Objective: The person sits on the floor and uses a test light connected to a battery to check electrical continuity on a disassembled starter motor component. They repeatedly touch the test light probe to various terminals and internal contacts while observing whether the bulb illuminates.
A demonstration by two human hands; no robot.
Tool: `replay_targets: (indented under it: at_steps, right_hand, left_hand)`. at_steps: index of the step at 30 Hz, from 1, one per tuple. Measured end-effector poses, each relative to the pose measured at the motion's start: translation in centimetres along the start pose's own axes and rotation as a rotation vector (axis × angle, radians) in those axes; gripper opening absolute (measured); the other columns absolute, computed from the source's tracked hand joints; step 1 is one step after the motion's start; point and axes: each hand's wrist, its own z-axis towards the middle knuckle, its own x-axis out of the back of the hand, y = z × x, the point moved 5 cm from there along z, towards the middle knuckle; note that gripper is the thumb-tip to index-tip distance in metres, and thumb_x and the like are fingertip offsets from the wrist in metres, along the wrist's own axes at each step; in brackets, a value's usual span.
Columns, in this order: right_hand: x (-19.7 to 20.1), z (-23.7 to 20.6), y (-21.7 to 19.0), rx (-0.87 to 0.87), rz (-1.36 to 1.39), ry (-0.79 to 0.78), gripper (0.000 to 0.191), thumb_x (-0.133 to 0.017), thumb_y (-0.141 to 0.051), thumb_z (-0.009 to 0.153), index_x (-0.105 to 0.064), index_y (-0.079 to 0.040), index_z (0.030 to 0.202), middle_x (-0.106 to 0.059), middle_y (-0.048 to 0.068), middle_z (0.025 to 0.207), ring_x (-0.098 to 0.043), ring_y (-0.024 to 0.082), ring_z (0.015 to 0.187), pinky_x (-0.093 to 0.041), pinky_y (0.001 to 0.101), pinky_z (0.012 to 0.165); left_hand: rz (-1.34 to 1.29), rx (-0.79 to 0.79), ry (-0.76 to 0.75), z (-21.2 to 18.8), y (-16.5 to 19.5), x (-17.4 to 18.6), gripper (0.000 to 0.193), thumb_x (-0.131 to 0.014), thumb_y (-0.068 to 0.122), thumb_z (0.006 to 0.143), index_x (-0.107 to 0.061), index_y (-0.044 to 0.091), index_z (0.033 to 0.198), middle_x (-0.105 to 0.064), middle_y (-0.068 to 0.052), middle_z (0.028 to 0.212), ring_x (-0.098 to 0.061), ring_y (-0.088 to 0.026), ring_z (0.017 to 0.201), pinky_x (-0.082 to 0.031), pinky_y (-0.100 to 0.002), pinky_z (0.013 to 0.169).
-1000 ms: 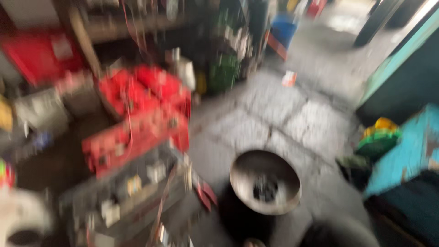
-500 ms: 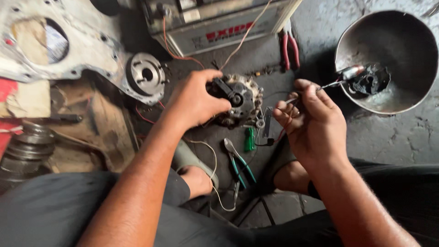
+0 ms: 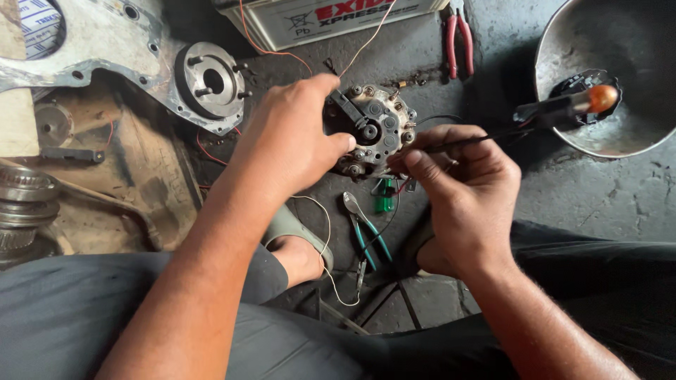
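Since half a second ago the screwdriver (image 3: 535, 116) has tilted flatter. I see the right hand (image 3: 461, 193) pinching its shaft, tip at the alternator (image 3: 373, 130). Left hand (image 3: 292, 144) clasps that housing's left side.

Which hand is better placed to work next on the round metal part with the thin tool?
Probably the right hand: it holds the thin tool near the round metal part, which the left hand grips.

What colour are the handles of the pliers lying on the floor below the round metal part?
Teal handles, clearest in the head view.
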Motion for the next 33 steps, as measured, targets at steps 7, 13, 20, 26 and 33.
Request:
replay_targets:
  at_steps: [7, 13, 20, 26, 33]
  right_hand:
    - [1.8, 1.3, -1.3, 0.083, 0.139, 0.085, 0.012, -0.068, 0.01, 0.103, -0.064, 0.003, 0.111, -0.074, 0.015, 0.1, -0.077, 0.024, 0.093, -0.068, 0.0401, 0.091]
    - [2.5, 1.9, -1.1, 0.073, 0.221, 0.097, 0.013, -0.067, 0.011, 0.103, -0.064, 0.002, 0.112, -0.073, 0.015, 0.099, -0.077, 0.024, 0.092, -0.066, 0.0401, 0.088]
    - [1.8, 2.1, -1.1, 0.06, 0.219, 0.068, 0.012, -0.067, 0.011, 0.104, -0.064, 0.002, 0.112, -0.074, 0.015, 0.1, -0.076, 0.024, 0.093, -0.066, 0.041, 0.09]
    - [1.8, 2.2, -1.2, 0.052, 0.223, 0.064, 0.012, -0.067, 0.011, 0.104, -0.064, 0.002, 0.112, -0.073, 0.015, 0.099, -0.076, 0.024, 0.093, -0.066, 0.0411, 0.09]
    - [1.5, 2.2, -1.0, 0.055, 0.032, 0.055, 0.012, -0.068, 0.01, 0.1, -0.065, 0.003, 0.109, -0.074, 0.014, 0.098, -0.077, 0.021, 0.092, -0.067, 0.0381, 0.089]
  left_hand:
    - [0.231, -0.03, -0.123, -4.5, 6.0, 1.6, 0.02, -0.071, 0.028, 0.096, -0.07, 0.008, 0.095, -0.072, -0.016, 0.075, -0.073, -0.034, 0.068, -0.058, -0.049, 0.057]
    - [0.428, -0.015, -0.655, -8.8, 6.2, -4.6, 0.089, -0.065, 0.02, 0.09, -0.019, -0.004, 0.162, -0.073, -0.014, 0.073, -0.073, -0.032, 0.065, -0.057, -0.051, 0.057]
    - [0.348, 0.109, -0.615, -7.8, 5.2, -4.8, 0.095, -0.063, 0.019, 0.087, -0.009, -0.001, 0.163, -0.072, -0.02, 0.075, -0.074, -0.036, 0.062, -0.058, -0.051, 0.054]
    - [0.352, 0.093, -0.495, -7.0, 5.8, -3.7, 0.085, -0.061, 0.01, 0.084, -0.025, 0.004, 0.161, -0.073, -0.018, 0.072, -0.074, -0.034, 0.062, -0.059, -0.049, 0.054]
    - [0.433, 0.083, -0.413, -6.9, 5.7, -4.4, 0.079, -0.062, 0.014, 0.083, -0.036, 0.009, 0.157, -0.073, -0.014, 0.068, -0.075, -0.032, 0.062, -0.058, -0.047, 0.053]
